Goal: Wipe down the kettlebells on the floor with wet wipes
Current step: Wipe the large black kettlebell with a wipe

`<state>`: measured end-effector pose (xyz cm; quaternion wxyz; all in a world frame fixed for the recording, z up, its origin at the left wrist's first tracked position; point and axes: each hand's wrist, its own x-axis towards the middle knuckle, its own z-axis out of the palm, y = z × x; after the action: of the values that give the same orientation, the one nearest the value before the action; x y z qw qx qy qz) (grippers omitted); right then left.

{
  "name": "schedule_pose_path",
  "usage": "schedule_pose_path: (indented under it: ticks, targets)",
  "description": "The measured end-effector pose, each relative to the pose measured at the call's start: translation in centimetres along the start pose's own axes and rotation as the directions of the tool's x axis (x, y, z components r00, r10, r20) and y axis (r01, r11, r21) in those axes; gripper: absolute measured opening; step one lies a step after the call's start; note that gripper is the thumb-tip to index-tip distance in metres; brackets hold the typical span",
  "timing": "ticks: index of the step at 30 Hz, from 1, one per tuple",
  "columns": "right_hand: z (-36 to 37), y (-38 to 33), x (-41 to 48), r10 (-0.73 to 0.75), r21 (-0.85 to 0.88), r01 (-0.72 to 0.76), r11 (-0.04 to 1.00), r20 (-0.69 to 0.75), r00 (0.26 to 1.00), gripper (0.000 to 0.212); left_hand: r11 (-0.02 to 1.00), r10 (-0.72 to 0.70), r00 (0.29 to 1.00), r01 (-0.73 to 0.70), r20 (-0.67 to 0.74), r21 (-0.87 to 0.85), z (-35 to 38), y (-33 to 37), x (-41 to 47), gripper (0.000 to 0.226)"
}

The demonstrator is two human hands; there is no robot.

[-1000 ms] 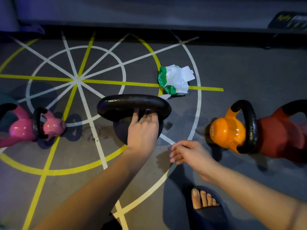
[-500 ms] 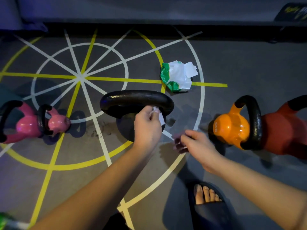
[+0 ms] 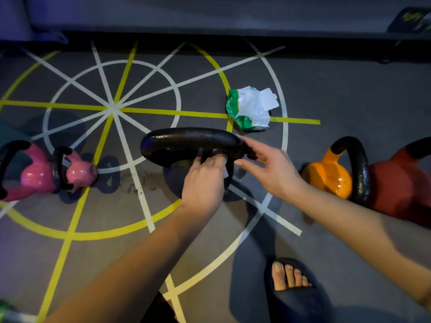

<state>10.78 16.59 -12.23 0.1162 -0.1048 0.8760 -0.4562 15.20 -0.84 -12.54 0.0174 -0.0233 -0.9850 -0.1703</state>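
- Plainly found the black kettlebell [image 3: 172, 183] standing on the floor [image 3: 349, 101] dead ahead, between the two forearms, with its thick handle [image 3: 191, 138] lying left to right across the view.
- Noted the left grip [image 3: 203, 180] tucked against the handle's near edge around its middle, fingers curled and pinching a wipe [image 3: 225, 172] to the metal, with only a white sliver showing beside the knuckles.
- Noted the right grip [image 3: 272, 169] spread wide, fingers straight, holding nothing, and reaching for the handle's right end; touching or just beside, could not tell.
- Judged the coming move to hang on that layout: bar crosswise, right grip nearest its right end for steadying, left grip placed to run the wipe along its length.
- Marked the handle as rough, pebbled black metal with a dull sheen, round in section, above a dark ball mostly hidden by the left grip.
- Spotted a crumpled green-and-white wipe pack [image 3: 249, 110], flap up, on the floor beyond the handle's right end.
- Counted a glossy orange kettlebell [image 3: 326, 178] and red kettlebell [image 3: 396, 183] to the right, and smooth pink kettlebells [image 3: 37, 176] to the left.
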Motion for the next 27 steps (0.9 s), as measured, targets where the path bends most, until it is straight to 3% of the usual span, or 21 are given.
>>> schedule_pose_path:
  ticks: [2, 4, 7, 9, 11, 12, 14, 16, 18, 20, 21, 23, 25, 27]
  targets:
    - [-0.3, 0.1, 0.3, -0.006, 0.027, 0.006, 1.0, 0.006, 1.0, 0.059, 0.994, 0.035, 0.999, -0.035, 0.002, 0.099, 0.0, -0.1, 0.2, 0.045]
    - [-0.2, 0.2, 0.5, 0.016, 0.063, -0.016, 0.998, 0.009, 1.0, 0.056, 0.999, -0.028, 0.996, 0.025, 0.088, 0.034, -0.7, 0.4, 0.5, 0.042]
    - [0.5, 0.8, 0.5, 0.035, 0.119, -0.033, 0.992, -0.017, 0.999, 0.054, 0.959, -0.163, 0.98, 0.184, 0.114, -0.215, -1.2, 0.7, 1.4, 0.024]
    - [0.8, 1.3, 0.5, 0.029, 0.142, -0.026, 0.99, -0.025, 0.999, 0.054, 0.847, -0.282, 0.955, 0.292, 0.091, -0.443, -1.0, 0.5, 1.5, 0.021]
    - [0.8, 1.4, 0.6, 0.023, 0.168, -0.019, 0.986, -0.019, 1.0, 0.053, 0.621, -0.413, 0.899, 0.394, 0.145, -0.678, -1.2, 1.1, 1.0, 0.021]
    - [0.9, 1.5, 0.7, 0.027, 0.17, -0.024, 0.985, -0.013, 1.0, 0.053, 0.43, -0.454, 0.868, 0.411, 0.201, -0.804, -1.2, 1.5, 0.8, 0.021]
    - [0.9, 1.5, 0.7, 0.026, 0.172, -0.027, 0.985, 0.008, 1.0, 0.053, -0.047, -0.458, 0.816, 0.373, 0.352, -0.927, -1.7, 2.6, 0.7, 0.02]
    - [1.0, 1.5, 0.6, 0.017, 0.194, -0.02, 0.981, 0.018, 1.0, 0.053, -0.452, -0.384, 0.805, 0.263, 0.452, -0.852, -2.4, 2.9, 0.8, 0.023]
    - [1.1, 1.5, 0.6, 0.012, 0.213, -0.013, 0.977, 0.01, 1.0, 0.051, -0.581, -0.339, 0.816, 0.21, 0.468, -0.787, -2.6, 2.5, 0.8, 0.027]
    - [1.2, 1.7, 0.7, 0.022, 0.213, -0.021, 0.977, -0.001, 1.0, 0.052, -0.486, -0.329, 0.844, 0.234, 0.424, -0.842, -2.6, 2.3, 0.7, 0.026]
    - [1.3, 1.8, 0.7, 0.025, 0.208, -0.025, 0.978, 0.001, 1.0, 0.052, -0.322, -0.37, 0.846, 0.271, 0.384, -0.907, -2.4, 2.2, 0.6, 0.021]
    - [1.2, 2.0, 0.8, 0.016, 0.201, -0.014, 0.979, -0.007, 1.0, 0.054, 0.122, -0.414, 0.873, 0.335, 0.259, -0.934, -1.7, 1.7, 0.4, 0.013]
    - [1.2, 2.1, 1.0, 0.007, 0.183, -0.005, 0.983, -0.01, 1.0, 0.053, 0.457, -0.363, 0.919, 0.322, 0.156, -0.829, -1.0, 1.0, 0.3, 0.01]
    - [1.3, 1.9, 1.1, 0.002, 0.172, 0.0, 0.985, -0.01, 1.0, 0.051, 0.753, -0.26, 0.963, 0.244, 0.065, -0.611, -0.8, 0.4, 0.5, 0.013]
